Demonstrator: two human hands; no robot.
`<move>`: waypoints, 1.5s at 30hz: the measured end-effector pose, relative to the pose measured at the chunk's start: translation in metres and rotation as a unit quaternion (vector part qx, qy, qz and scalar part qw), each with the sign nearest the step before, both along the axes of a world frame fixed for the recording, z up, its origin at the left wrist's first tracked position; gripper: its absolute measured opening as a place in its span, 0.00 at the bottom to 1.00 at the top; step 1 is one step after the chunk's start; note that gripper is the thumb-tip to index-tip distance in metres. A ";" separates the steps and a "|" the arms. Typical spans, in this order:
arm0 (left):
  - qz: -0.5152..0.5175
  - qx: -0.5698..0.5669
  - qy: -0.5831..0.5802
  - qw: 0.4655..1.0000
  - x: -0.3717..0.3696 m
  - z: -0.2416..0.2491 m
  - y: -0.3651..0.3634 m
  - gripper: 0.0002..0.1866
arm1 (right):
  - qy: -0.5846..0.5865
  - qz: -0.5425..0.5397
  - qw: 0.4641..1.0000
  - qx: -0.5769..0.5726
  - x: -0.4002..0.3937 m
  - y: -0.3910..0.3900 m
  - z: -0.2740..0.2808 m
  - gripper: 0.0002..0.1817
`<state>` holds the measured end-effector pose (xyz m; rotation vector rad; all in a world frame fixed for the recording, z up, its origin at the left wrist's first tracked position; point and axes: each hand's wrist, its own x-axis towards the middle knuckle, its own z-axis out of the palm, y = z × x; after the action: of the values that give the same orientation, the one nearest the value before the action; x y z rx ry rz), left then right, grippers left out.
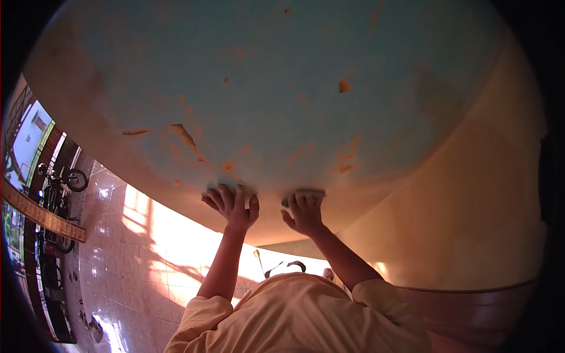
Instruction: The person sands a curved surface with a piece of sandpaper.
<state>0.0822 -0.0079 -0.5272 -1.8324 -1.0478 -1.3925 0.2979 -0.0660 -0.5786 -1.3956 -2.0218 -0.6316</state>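
Observation:
In front of me stands a wall (pixel 271 76) with worn teal paint, scuffed through to orange-brown in places, and a paler band along its lower part. My left hand (pixel 235 209) rests against that pale band with its fingers spread and nothing visible in it. To its right, my right hand (pixel 306 215) presses a dark, flat pad (pixel 318 193) against the wall, fingers bent over it. The pad is mostly covered by the fingers, so its exact kind cannot be made out. Flaked patches (pixel 187 140) and a chip (pixel 344 86) mark the paint above both hands.
A plain yellowish wall (pixel 471 217) meets the painted one on the right. Sunlit floor tiles (pixel 132 253) stretch to the left, where a motorcycle (pixel 56 200) stands near a railing. Behind me at lower right is a reddish-brown surface (pixel 471 312).

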 end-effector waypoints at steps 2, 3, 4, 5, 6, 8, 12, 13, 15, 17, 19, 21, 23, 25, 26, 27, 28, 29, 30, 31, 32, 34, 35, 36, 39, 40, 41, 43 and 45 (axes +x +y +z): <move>-0.004 0.004 -0.006 1.000 0.003 0.000 0.000 0.33 | 0.001 0.002 0.999 -0.036 -0.004 -0.015 -0.012 0.30; -0.005 0.008 -0.007 1.000 0.003 0.001 0.003 0.33 | 0.002 0.004 0.997 -0.071 -0.007 -0.014 -0.007 0.31; -0.006 0.007 -0.001 1.000 0.001 -0.002 0.000 0.33 | 0.003 0.002 0.997 -0.072 -0.010 -0.014 -0.004 0.31; -0.009 0.006 0.005 1.000 0.000 -0.002 -0.001 0.34 | 0.005 0.001 0.999 -0.052 -0.012 -0.012 0.001 0.31; -0.012 0.008 0.005 1.000 0.000 0.001 0.003 0.34 | 0.005 0.001 1.000 -0.030 -0.014 -0.005 0.020 0.32; -0.008 -0.004 0.026 1.000 -0.001 0.001 -0.004 0.35 | 0.036 -0.008 0.999 0.019 -0.017 0.008 0.082 0.34; -0.024 -0.005 0.031 0.999 -0.001 0.009 -0.005 0.35 | 0.094 -0.034 0.986 0.131 -0.006 0.026 0.185 0.33; -0.026 -0.010 0.017 0.999 -0.002 0.008 -0.005 0.35 | 0.101 -0.040 0.977 0.186 -0.003 0.028 0.190 0.33; -0.030 -0.013 0.000 0.999 -0.002 0.006 -0.004 0.34 | 0.066 -0.064 0.979 0.181 0.003 0.030 0.155 0.31; -0.023 -0.019 0.000 1.000 -0.001 0.006 -0.004 0.35 | 0.024 -0.071 0.985 0.157 0.009 0.028 0.097 0.28; -0.027 -0.034 -0.024 0.999 0.007 0.006 -0.007 0.36 | 0.020 -0.048 0.994 0.094 0.018 0.017 0.019 0.26; -0.032 -0.048 -0.047 0.997 0.018 0.013 -0.013 0.37 | 0.021 -0.036 0.998 0.052 0.029 -0.002 -0.005 0.25; -0.053 -0.081 -0.088 0.991 0.036 0.022 -0.018 0.38 | -0.019 -0.047 0.998 -0.021 0.042 -0.010 -0.001 0.26; -0.075 -0.086 -0.076 0.991 0.044 0.026 -0.022 0.39 | -0.026 -0.043 0.999 -0.019 0.066 -0.006 0.024 0.27; -0.098 -0.093 -0.065 0.989 0.050 0.031 -0.022 0.39 | -0.035 -0.041 0.998 -0.019 0.080 0.000 0.048 0.29; -0.096 -0.091 -0.067 0.989 0.055 0.036 -0.022 0.39 | -0.056 -0.049 0.997 0.014 0.092 0.005 0.080 0.31; -0.099 -0.083 -0.051 0.990 0.060 0.044 -0.023 0.39 | -0.076 -0.057 0.994 0.047 0.102 0.009 0.118 0.34; -0.103 -0.076 -0.036 0.991 0.067 0.051 -0.022 0.38 | -0.061 -0.074 0.992 0.082 0.110 0.014 0.155 0.36; -0.101 -0.076 -0.036 0.991 0.074 0.058 -0.021 0.38 | -0.044 -0.092 0.988 0.115 0.117 0.018 0.190 0.38; -0.106 -0.080 -0.039 0.990 0.081 0.065 -0.022 0.38 | 0.023 -0.077 0.985 0.151 0.124 0.020 0.227 0.37; -0.112 -0.083 -0.042 0.989 0.089 0.073 -0.022 0.38 | 0.090 -0.062 0.977 0.185 0.131 0.023 0.253 0.37; -0.104 -0.073 -0.049 0.991 0.099 0.073 -0.020 0.36 | 0.105 -0.059 0.970 0.213 0.143 0.030 0.256 0.38; -0.080 -0.056 -0.043 0.994 0.099 0.069 -0.019 0.35 | 0.118 -0.056 0.961 0.243 0.146 0.028 0.259 0.38; -0.056 -0.041 -0.036 0.997 0.099 0.063 -0.014 0.33 | 0.124 -0.073 0.961 0.237 0.146 0.032 0.235 0.37; -0.013 0.008 0.011 1.000 0.097 0.051 -0.003 0.33 | 0.054 -0.103 0.980 0.160 0.144 0.029 0.090 0.34; -0.007 0.026 0.024 0.999 0.098 0.050 -0.002 0.33 | 0.055 -0.099 0.990 0.079 0.138 0.014 0.051 0.31; -0.003 0.025 0.023 0.999 0.099 0.048 -0.002 0.33 | 0.048 -0.084 0.995 0.018 0.134 -0.001 0.014 0.30; -0.009 0.020 -0.003 1.000 0.097 0.044 0.001 0.30 | 0.040 -0.061 0.996 -0.041 0.130 -0.009 0.001 0.29; 0.000 0.019 0.001 1.000 0.095 0.042 0.004 0.30 | 0.027 -0.037 0.996 -0.083 0.131 -0.005 0.003 0.32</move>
<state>0.1777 -0.0039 -0.4851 -1.8064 -1.0130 -1.4008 0.4290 -0.0714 -0.5753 -1.5721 -2.0264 -0.4612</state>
